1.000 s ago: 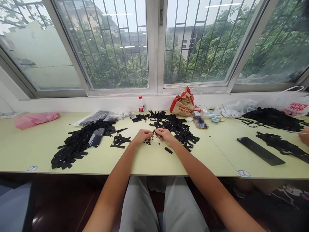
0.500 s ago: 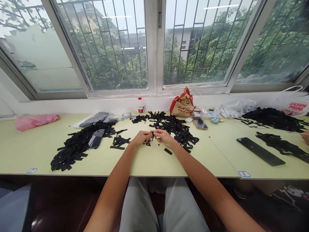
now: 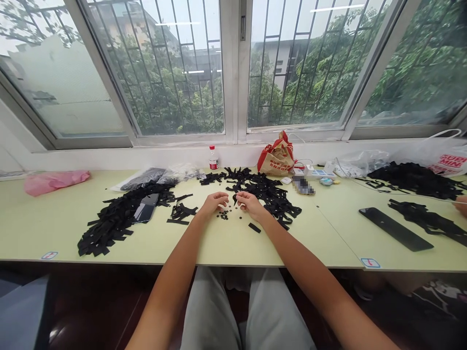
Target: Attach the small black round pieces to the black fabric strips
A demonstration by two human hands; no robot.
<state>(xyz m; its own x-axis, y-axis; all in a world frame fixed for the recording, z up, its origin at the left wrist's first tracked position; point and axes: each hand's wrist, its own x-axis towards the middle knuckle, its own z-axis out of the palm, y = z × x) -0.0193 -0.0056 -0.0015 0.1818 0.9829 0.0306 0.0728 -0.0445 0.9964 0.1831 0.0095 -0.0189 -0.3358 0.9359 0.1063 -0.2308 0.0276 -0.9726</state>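
My right hand [image 3: 249, 204] pinches a small black fabric strip [image 3: 235, 200] between thumb and fingertips, above the table. To its left, my left hand [image 3: 214, 202] has its thumb and fingers drawn together; whatever may be in them is too small to make out. A narrow gap separates the two hands. Just below them, several small black rings [image 3: 224, 215] lie scattered on the pale table [image 3: 233, 248]. One flat black strip [image 3: 254, 228] rests by my right wrist. Beyond that hand spreads a loose pile of black strips [image 3: 279, 199].
Left of my arms are a small group of strips [image 3: 182, 212], a long heap of strips [image 3: 113, 218] and a phone [image 3: 146, 208]. A bottle [image 3: 213, 158] and paper bag [image 3: 276, 154] stand by the window. At right lies a dark flat slab [image 3: 396, 228]; another person's hand [image 3: 461, 204] shows.
My hands have moved apart from where they met. The black strip has stayed with my right hand, shifting slightly right, and my left hand has drawn back a little to the left.
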